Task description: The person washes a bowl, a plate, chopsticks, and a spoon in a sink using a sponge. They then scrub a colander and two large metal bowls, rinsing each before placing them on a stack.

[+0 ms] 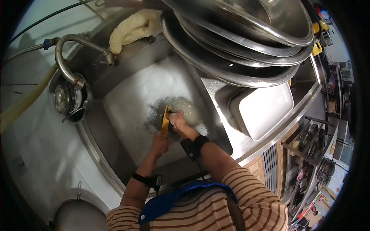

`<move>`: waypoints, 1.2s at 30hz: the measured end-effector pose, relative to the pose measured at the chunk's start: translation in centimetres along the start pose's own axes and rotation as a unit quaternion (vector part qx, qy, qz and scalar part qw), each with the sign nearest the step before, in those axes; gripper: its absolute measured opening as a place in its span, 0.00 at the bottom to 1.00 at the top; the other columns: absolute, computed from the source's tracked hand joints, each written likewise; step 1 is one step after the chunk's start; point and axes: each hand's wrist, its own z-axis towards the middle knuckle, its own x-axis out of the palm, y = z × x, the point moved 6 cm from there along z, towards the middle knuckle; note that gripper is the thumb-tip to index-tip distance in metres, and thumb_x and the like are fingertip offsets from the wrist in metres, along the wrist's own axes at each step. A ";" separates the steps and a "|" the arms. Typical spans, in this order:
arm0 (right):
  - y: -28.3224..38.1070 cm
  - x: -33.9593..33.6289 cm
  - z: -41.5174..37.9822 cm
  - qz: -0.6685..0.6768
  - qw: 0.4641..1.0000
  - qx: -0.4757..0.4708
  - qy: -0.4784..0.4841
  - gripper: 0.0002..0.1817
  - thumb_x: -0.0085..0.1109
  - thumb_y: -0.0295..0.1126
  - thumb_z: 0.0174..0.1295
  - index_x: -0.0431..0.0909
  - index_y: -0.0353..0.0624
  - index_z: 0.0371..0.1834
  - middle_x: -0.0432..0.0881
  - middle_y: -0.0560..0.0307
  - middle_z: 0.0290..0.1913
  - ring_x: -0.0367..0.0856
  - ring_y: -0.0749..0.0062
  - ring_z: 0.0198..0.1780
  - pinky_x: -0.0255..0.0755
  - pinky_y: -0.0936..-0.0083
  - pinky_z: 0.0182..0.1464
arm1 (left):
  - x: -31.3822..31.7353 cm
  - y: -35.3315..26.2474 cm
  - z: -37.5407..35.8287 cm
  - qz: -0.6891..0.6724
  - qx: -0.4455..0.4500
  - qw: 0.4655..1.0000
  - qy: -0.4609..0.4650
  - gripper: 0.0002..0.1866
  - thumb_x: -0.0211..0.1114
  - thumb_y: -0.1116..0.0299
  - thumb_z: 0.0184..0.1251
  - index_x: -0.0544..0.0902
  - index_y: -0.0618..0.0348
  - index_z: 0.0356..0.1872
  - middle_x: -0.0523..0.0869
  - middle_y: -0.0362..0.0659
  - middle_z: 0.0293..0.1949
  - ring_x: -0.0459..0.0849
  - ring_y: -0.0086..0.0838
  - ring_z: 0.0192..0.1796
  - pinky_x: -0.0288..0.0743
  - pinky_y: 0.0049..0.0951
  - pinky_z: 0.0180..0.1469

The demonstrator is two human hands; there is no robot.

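My left hand (160, 144) is closed round the lower end of a narrow, flat yellow item (165, 122), held over the soapy water in the sink; its exact kind does not show. My right hand (177, 119) presses against the item's upper part with curled fingers. Between those fingers and the yellow surface shows a bit of dark green, which looks like a scouring pad (169, 111). White foam (135, 96) covers much of the water, with a gap of cloudy water around my hands.
Large steel bowls (239, 79) are stacked at the sink's far right, above a white rectangular tray (266, 109) on the steel drainboard. A curved faucet (61, 48) and a cream towel (133, 29) are at the far left. Racks of cookware (308, 142) stand on the right.
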 end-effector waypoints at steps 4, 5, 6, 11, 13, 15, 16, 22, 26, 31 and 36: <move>-3.5 6.3 0.9 0.003 0.983 0.129 0.128 0.08 0.55 0.32 0.48 0.79 0.51 0.32 0.79 0.60 0.26 0.80 0.65 0.35 0.70 0.70 0.35 | -0.1 0.4 -1.2 -0.016 -0.005 1.000 0.016 0.17 0.61 0.78 0.48 0.72 0.64 0.42 0.72 0.39 0.20 0.70 0.24 0.14 0.63 0.26 0.13; -6.4 7.5 2.3 0.046 0.943 0.233 0.233 0.06 0.55 0.34 0.49 0.81 0.50 0.29 0.81 0.58 0.27 0.81 0.66 0.37 0.71 0.72 0.35 | 0.3 1.4 -1.8 0.018 0.003 0.999 0.030 0.16 0.61 0.79 0.47 0.72 0.64 0.41 0.72 0.39 0.20 0.70 0.23 0.13 0.62 0.26 0.13; -8.6 8.6 2.3 0.087 0.879 0.331 0.331 0.08 0.55 0.36 0.51 0.83 0.49 0.25 0.84 0.56 0.29 0.83 0.67 0.40 0.72 0.74 0.35 | 0.8 2.0 -2.1 0.052 0.012 0.998 0.043 0.16 0.62 0.79 0.47 0.72 0.64 0.40 0.72 0.39 0.19 0.70 0.23 0.13 0.62 0.26 0.12; -11.8 -2.8 -2.3 0.278 0.731 0.623 -0.021 0.17 0.53 0.39 0.58 0.75 0.45 0.49 0.81 0.47 0.40 0.77 0.57 0.50 0.69 0.66 0.52 | -0.8 2.8 -0.7 -0.076 -0.031 0.996 -0.020 0.12 0.65 0.77 0.47 0.73 0.62 0.33 0.71 0.38 0.16 0.69 0.23 0.12 0.63 0.26 0.12; -12.5 -1.8 -3.9 0.222 0.798 0.561 0.017 0.17 0.52 0.39 0.59 0.73 0.45 0.50 0.80 0.45 0.42 0.76 0.55 0.51 0.68 0.65 0.52 | -1.8 2.1 0.0 -0.124 -0.018 0.992 -0.012 0.11 0.66 0.77 0.47 0.73 0.62 0.31 0.71 0.38 0.16 0.69 0.23 0.13 0.63 0.26 0.13; -11.2 -1.3 -3.5 0.164 0.868 0.463 0.080 0.18 0.51 0.39 0.60 0.72 0.45 0.51 0.79 0.44 0.44 0.75 0.52 0.52 0.68 0.64 0.52 | -2.1 1.2 0.2 -0.183 -0.013 0.983 0.004 0.10 0.66 0.77 0.48 0.73 0.61 0.30 0.71 0.38 0.16 0.69 0.23 0.13 0.63 0.26 0.13; -10.5 -0.9 -2.9 0.156 0.893 0.412 0.092 0.18 0.50 0.38 0.61 0.72 0.45 0.52 0.78 0.43 0.45 0.74 0.51 0.52 0.68 0.64 0.53 | -2.3 0.8 0.4 -0.183 -0.017 0.983 0.002 0.10 0.65 0.77 0.47 0.72 0.60 0.29 0.72 0.39 0.16 0.70 0.23 0.13 0.63 0.25 0.13; 1.7 -8.5 1.5 0.177 0.945 0.231 0.148 0.13 0.53 0.36 0.58 0.75 0.45 0.44 0.79 0.44 0.44 0.74 0.48 0.51 0.70 0.60 0.49 | -2.2 1.0 0.7 -0.192 -0.045 0.980 0.022 0.09 0.65 0.78 0.47 0.72 0.61 0.27 0.72 0.39 0.16 0.71 0.24 0.14 0.64 0.25 0.13; 5.0 -9.0 1.7 0.032 0.995 0.043 0.087 0.10 0.58 0.35 0.52 0.76 0.45 0.37 0.81 0.48 0.34 0.77 0.51 0.46 0.72 0.58 0.42 | -0.7 -0.3 0.0 -0.125 -0.023 0.989 0.081 0.09 0.64 0.77 0.49 0.72 0.59 0.29 0.71 0.37 0.17 0.70 0.22 0.16 0.63 0.23 0.16; 1.1 -6.6 4.7 0.001 0.983 0.155 0.103 0.08 0.58 0.35 0.50 0.79 0.45 0.30 0.80 0.47 0.31 0.79 0.54 0.41 0.73 0.60 0.42 | 0.4 1.0 -1.3 -0.099 -0.019 0.989 0.109 0.10 0.64 0.76 0.50 0.72 0.57 0.33 0.71 0.36 0.16 0.71 0.21 0.15 0.62 0.22 0.15; -6.6 -6.2 3.9 0.152 0.938 0.310 0.024 0.09 0.54 0.34 0.56 0.81 0.44 0.36 0.82 0.46 0.35 0.80 0.56 0.41 0.73 0.62 0.44 | -1.0 1.4 -0.4 -0.098 -0.019 0.995 0.022 0.08 0.65 0.76 0.47 0.74 0.62 0.27 0.71 0.38 0.16 0.70 0.21 0.15 0.59 0.24 0.14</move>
